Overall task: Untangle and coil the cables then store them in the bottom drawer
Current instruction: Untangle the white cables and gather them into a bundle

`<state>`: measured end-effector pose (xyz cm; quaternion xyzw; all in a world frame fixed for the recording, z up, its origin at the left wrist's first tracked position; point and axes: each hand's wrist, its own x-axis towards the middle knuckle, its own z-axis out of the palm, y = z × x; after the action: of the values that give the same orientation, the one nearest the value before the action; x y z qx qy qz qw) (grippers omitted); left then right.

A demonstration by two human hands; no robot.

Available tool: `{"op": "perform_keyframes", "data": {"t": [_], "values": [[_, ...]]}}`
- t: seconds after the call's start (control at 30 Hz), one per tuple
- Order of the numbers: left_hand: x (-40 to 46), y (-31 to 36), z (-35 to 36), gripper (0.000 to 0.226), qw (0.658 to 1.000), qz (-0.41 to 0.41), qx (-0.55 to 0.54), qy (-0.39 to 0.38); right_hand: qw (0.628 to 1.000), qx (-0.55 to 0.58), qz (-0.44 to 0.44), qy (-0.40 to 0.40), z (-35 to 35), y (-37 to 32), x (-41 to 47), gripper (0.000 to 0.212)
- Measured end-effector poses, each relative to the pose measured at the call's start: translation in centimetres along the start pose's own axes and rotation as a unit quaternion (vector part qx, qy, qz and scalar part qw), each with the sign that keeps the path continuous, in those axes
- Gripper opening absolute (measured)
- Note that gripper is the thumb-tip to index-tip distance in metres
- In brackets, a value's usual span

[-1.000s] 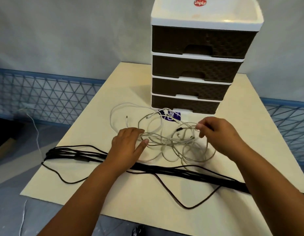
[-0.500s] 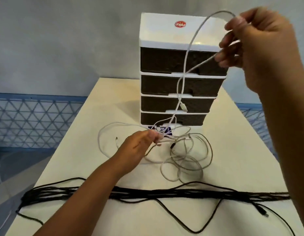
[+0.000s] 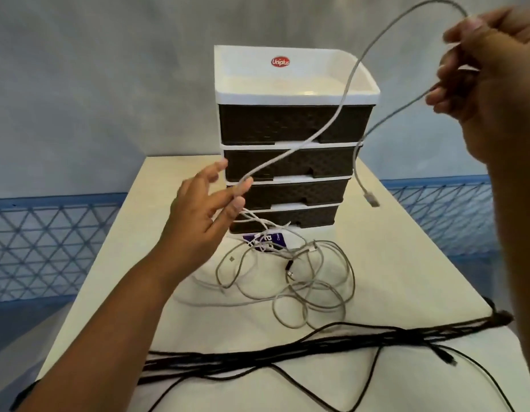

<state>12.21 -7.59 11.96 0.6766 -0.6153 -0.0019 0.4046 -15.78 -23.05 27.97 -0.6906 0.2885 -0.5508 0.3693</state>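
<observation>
Cable (image 3: 344,96) is arching between both hands — right hand (image 3: 492,81) is pinching its raised loop, left hand (image 3: 210,209) is pinching it lower, other fingers spread. Below the left fingers a pale tangle (image 3: 299,278) is lying on the table (image 3: 406,263); behind them the "Uniplus" drawers (image 3: 287,126) are standing closed.

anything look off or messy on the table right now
Yes. The pale grey and white cables lie in a knotted heap in front of the brown and white plastic drawer unit. The long black cable sprawls across the cream table, running past its right edge. All four drawers look shut.
</observation>
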Motion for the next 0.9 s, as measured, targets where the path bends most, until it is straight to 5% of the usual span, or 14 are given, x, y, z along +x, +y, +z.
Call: {"op": "perform_keyframes", "data": {"t": [0.17,0.47,0.9], "values": [[4.7,4.5,-4.0,0.037,0.989,0.087,0.086,0.086,0.999,0.016,0.042,-0.002,0.8,1.2,-3.6,0.018],[10.5,13.0,-7.4,0.031,0.967,-0.002,-0.11,0.231,0.988,0.109,0.11,-0.018,-1.0,1.5,-6.6,0.014],[5.2,16.6,-5.0,0.029,0.978,-0.054,0.003,0.202,0.949,0.125,0.245,-0.153,-4.8,5.1,-9.7,0.011]]}}
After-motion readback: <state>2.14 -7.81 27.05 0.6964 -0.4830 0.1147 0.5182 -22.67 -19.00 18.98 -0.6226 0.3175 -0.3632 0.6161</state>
